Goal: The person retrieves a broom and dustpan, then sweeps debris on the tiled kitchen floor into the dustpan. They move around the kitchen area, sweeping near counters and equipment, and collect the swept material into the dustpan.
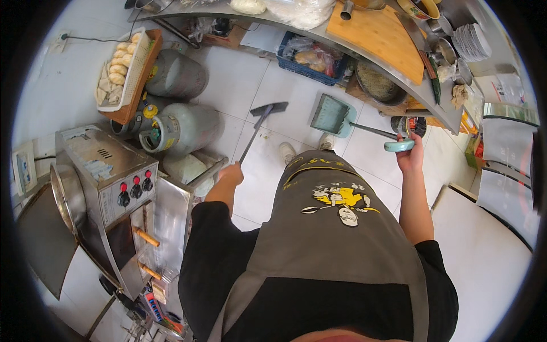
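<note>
My left hand (231, 174) grips the handle of a broom (253, 137). The broom's dark head (269, 108) is on the white tiled floor ahead of my left shoe (287, 152); a small yellowish scrap (266, 134) lies near it. My right hand (410, 153) holds the upper end of a long-handled dustpan, by its light-green grip (398, 146). The pan (334, 114) rests on the floor to the right of the broom head, its toothed edge towards the handle. I see a gap of floor between broom head and pan.
Grey gas cylinders (188, 128) stand at left, near a steel oven (111, 171) with red-topped knobs. Ahead, a steel counter carries a wooden board (376, 38) and a cleaver (412, 32). Beneath it are a blue plastic basket (307, 76), a large pot (380, 85) and a dark bin (408, 125).
</note>
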A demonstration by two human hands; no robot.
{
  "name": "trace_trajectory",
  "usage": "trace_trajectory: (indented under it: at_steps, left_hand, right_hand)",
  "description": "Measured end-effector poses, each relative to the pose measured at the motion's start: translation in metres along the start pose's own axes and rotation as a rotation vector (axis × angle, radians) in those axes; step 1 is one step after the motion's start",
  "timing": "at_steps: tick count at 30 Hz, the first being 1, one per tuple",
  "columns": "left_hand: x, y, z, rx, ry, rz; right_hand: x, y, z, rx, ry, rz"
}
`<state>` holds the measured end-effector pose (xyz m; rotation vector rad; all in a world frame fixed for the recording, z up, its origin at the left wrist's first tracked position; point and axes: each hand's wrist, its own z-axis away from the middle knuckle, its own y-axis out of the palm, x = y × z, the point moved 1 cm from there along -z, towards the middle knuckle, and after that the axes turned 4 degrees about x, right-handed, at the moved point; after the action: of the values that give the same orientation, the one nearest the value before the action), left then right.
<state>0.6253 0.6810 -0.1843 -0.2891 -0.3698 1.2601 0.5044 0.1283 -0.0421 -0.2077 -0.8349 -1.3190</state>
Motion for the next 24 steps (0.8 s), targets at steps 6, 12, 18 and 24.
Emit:
trace_trajectory:
  at_steps: [6, 12, 18, 24]
  left_hand:
    - [0.056, 0.042, 0.064, 0.119, -0.094, 0.340]
    - [0.039, 0.099, 0.054, -0.029, -0.207, 0.918]
    - [-0.048, 0.135, -0.009, 0.125, -0.128, 1.218]
    - [-0.116, 0.121, 0.049, 0.084, -0.217, 1.341]
  right_hand:
    - [-0.012, 0.000, -0.023, -0.012, 0.003, -0.033]
    - [-0.017, -0.014, -0.049, 0.006, -0.017, -0.030]
    - [0.010, -0.061, -0.043, -0.030, -0.031, -0.043]
    - [0.064, -0.171, -0.015, -0.096, -0.018, -0.071]
